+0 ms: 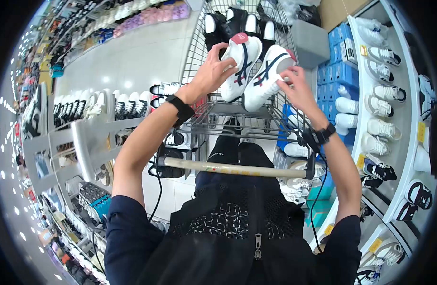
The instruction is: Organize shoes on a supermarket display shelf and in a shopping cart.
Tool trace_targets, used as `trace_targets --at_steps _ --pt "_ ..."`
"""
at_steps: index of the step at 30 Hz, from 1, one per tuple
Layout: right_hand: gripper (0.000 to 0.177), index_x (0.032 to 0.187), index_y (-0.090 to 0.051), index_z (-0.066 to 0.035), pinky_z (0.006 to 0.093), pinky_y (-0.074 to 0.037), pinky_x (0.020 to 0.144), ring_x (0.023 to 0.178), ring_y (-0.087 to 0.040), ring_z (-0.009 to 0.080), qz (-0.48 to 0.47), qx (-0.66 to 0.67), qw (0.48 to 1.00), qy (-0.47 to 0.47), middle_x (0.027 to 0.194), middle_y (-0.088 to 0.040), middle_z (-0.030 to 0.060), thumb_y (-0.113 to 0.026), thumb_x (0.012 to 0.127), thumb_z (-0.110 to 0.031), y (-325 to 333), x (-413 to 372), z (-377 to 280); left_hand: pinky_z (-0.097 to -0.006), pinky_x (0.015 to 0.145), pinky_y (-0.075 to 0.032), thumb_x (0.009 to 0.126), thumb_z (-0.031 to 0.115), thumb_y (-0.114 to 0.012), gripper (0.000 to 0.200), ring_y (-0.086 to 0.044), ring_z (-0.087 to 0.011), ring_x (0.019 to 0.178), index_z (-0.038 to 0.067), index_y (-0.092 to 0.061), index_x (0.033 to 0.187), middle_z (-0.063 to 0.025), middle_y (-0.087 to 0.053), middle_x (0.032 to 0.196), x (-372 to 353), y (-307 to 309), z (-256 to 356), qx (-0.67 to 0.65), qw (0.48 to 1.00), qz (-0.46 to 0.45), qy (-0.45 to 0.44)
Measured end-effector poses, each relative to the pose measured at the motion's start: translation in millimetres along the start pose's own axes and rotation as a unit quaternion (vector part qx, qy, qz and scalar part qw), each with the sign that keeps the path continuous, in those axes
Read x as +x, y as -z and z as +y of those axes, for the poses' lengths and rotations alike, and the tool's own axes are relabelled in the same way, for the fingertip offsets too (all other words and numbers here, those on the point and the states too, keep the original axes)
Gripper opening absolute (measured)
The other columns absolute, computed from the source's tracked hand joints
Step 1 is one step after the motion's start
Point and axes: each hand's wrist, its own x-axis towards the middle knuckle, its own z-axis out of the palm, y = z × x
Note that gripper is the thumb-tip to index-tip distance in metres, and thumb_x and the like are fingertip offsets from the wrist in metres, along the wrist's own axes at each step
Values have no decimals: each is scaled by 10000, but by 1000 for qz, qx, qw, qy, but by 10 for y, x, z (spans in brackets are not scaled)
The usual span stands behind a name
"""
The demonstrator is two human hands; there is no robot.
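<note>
A wire shopping cart with a pale handlebar stands in front of me. Two white sneakers with dark stripes and red heels are side by side over its near end. My left hand grips the left sneaker along its outer side, fingers near the red heel. The right sneaker is held at its collar by my right hand, thumb and fingers pinched on the edge. Behind them in the cart lie several black shoes with white insoles.
Shelves of mostly white shoes and stacked blue boxes line the right side. More shoes stand in a row at left, near a grey metal rack. A grey block sits beyond the cart's right side.
</note>
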Motion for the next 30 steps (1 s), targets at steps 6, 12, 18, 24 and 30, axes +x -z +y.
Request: trace_targets --at_steps 6,12,18,24,30 --pt "176 1115 -614 -58 358 -499 960 1099 -616 215 71 116 989 56 1420 -498 131 -641 974 -159 760 -634 -627 -424 1022 -479 1036 344 -571 305 -542 -288 1274 80 -606 1185 -247 -271 1591 -381 611 441 -390 905 37 166" --pt "124 1103 -594 -37 356 -428 1044 1269 -498 202 135 204 957 153 1442 -502 145 -583 991 -89 1069 -1390 -1164 -347 984 -501 1071 340 -504 254 -541 -145 1228 100 -580 1103 -101 -345 1600 -699 848 957 -516 835 3 193" --pt "272 1253 -548 -41 358 -386 1107 1319 -486 231 231 300 921 97 1432 -491 151 -573 988 -95 366 -1946 -1452 -329 973 -522 1087 278 -475 211 -571 -107 1146 95 -578 1089 -84 -455 1499 -1052 617 1317 -671 718 -64 172" --pt "595 1542 -321 -91 357 -439 1104 1286 -539 190 247 557 765 -208 1450 -513 54 -319 1093 -482 -518 -2760 -1520 -355 991 -497 1046 235 -568 155 -544 -200 1252 93 -602 1099 -131 -291 1617 -1574 396 1373 -619 766 -105 137" --pt "668 1518 -377 -84 388 -465 1085 1286 -563 231 317 587 721 -186 1468 -524 77 -282 1069 -569 -890 -3650 -1703 -352 977 -498 991 182 -632 519 -554 -179 1258 101 -448 1469 -127 -395 1555 -2096 327 1687 -648 721 -171 177"
